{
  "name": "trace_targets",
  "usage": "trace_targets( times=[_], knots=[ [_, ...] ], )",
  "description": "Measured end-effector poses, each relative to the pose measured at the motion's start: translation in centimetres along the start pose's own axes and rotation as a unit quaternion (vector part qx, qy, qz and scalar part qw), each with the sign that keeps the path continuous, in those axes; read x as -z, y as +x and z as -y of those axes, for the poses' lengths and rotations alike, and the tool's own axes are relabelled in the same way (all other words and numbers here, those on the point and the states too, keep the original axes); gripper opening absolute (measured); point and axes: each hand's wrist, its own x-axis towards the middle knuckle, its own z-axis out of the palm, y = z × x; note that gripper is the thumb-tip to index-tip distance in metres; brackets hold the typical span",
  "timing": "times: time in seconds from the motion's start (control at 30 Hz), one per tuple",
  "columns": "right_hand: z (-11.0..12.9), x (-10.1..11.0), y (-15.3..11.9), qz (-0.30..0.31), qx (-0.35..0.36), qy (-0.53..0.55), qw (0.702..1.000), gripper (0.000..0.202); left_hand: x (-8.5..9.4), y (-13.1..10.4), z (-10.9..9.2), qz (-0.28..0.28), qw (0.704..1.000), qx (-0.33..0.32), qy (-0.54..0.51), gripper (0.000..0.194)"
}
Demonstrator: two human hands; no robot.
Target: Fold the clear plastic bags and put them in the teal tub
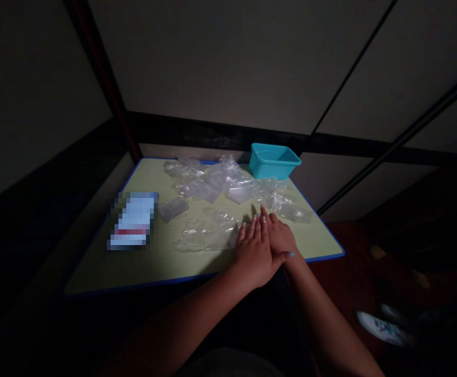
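My left hand (254, 254) lies flat with its fingers stretched out, its thumb across my right wrist. Beneath and beside it is my right hand (281, 235), one finger pointing forward and the others partly hidden. Neither hand visibly grips anything. A flat clear plastic bag (205, 235) lies by my left fingertips; whether they touch it I cannot tell. Beyond both hands, crumpled clear plastic bags (228, 175) spread over the table, with another crumpled bag (279, 196) just ahead of my right hand.
The pale yellow table (134, 269) has a blue edge. At its back right corner stands a turquoise plastic bin (271, 167). A pixelated white-blue item (134, 220) lies on the left, near a small greyish packet (173, 208). Panelled walls rise behind; a shoe (381, 327) shows on the red floor.
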Motion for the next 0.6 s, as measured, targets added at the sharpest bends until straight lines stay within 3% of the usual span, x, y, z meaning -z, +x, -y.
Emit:
trace_targets(
  times=[0.2, 0.6],
  knots=[
    [0.08, -0.09, 0.08, 0.004, -0.008, -0.019, 1.0, 0.055, -0.86, -0.21, 0.03, 0.021, 0.999, 0.025, 0.011, 0.088],
    [0.3, 0.0, 0.21, 0.015, -0.015, 0.002, 1.0, 0.058, -0.77, 0.37, 0.3, 0.058, 0.997, 0.048, -0.005, 0.089]
  ],
)
